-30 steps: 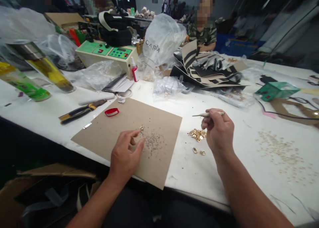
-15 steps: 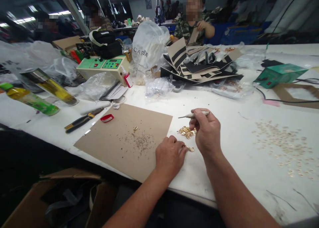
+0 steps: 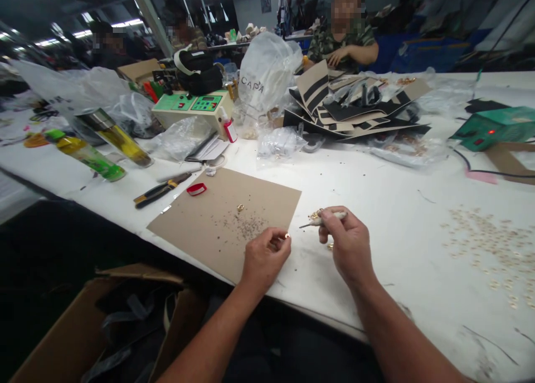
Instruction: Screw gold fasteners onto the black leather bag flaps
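Between its thumb and fingertips, my left hand (image 3: pixel 264 258) pinches a small gold piece (image 3: pixel 287 236) over the right edge of the brown board (image 3: pixel 200 227). My right hand (image 3: pixel 349 241) grips a thin pointed tool (image 3: pixel 324 220), its tip directed left. Gold metal pieces (image 3: pixel 315 214) lie on the white table behind the tool, partly hidden by it and my right hand. A single gold piece (image 3: pixel 240 208) rests on the board beside many tiny dark bits (image 3: pixel 248 224).
Pliers (image 3: pixel 162 190), a red ring-shaped item (image 3: pixel 196 189) and bottles stand or lie at the left. Small pale rings (image 3: pixel 489 243) are scattered at the right. Patterned sheets (image 3: pixel 355 112) and a green box (image 3: pixel 493 127) lie farther back. Across the table sits a person (image 3: pixel 343 43).
My left hand has lifted from the table and moved left with a small gold piece. My right hand with the tool is slightly lower. The view has shifted, and the green box's red light now shows.
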`<state>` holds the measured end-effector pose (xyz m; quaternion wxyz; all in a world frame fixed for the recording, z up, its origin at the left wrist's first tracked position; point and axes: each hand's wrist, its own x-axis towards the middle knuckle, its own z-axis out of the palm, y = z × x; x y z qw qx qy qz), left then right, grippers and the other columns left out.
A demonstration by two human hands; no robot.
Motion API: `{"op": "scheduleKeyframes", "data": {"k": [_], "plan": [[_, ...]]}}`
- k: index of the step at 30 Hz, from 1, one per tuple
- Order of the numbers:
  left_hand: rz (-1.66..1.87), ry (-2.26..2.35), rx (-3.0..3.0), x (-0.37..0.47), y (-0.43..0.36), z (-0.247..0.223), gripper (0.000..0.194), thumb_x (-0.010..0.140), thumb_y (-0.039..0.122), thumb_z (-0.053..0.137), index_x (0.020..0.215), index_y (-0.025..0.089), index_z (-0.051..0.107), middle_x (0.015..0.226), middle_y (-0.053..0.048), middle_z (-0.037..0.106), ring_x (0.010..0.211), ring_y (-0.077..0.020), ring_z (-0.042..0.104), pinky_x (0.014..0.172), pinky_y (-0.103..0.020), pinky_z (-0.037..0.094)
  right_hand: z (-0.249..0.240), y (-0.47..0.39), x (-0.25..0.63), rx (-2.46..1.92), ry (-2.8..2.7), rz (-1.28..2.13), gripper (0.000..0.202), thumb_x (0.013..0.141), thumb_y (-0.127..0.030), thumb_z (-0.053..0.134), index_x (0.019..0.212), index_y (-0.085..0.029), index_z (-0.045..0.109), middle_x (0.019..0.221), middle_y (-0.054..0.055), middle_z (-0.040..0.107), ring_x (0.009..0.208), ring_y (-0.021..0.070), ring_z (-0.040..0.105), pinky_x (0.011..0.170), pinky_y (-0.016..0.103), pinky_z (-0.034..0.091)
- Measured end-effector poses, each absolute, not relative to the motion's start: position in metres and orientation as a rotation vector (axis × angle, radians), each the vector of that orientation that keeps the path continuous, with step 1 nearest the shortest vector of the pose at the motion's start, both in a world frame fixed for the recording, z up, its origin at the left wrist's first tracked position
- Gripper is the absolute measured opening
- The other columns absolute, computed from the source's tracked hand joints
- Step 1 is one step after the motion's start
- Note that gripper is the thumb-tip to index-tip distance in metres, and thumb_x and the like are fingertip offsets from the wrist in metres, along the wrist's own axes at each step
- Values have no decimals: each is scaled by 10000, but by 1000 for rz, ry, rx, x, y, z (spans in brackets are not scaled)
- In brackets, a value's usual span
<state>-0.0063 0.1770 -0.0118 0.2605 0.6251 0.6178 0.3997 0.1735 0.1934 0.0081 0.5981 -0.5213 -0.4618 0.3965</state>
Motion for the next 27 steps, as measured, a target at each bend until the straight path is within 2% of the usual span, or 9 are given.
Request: {"op": "scheduleKeyframes", "data": {"k": [7, 27], "plan": [[1185, 1576, 1496, -17, 170, -24, 110, 835, 269, 769, 922, 203, 776, 739, 13, 768, 603, -111, 676, 614, -210, 566, 2, 185, 155, -1240, -1388, 812, 215, 950, -402, 661, 843, -218, 693, 618, -37, 624, 554, 141, 555, 594, 292, 446], [1229, 1559, 1479, -20, 171, -27, 120, 839, 279, 774, 934, 211, 802, 778, 1, 799, 615, -119, 702, 634, -223, 599, -4, 187, 148, -1273, -1456, 704, 199, 950, -384, 648, 845, -220, 690, 651, -26, 650, 580, 146, 594, 597, 291, 466]]}}
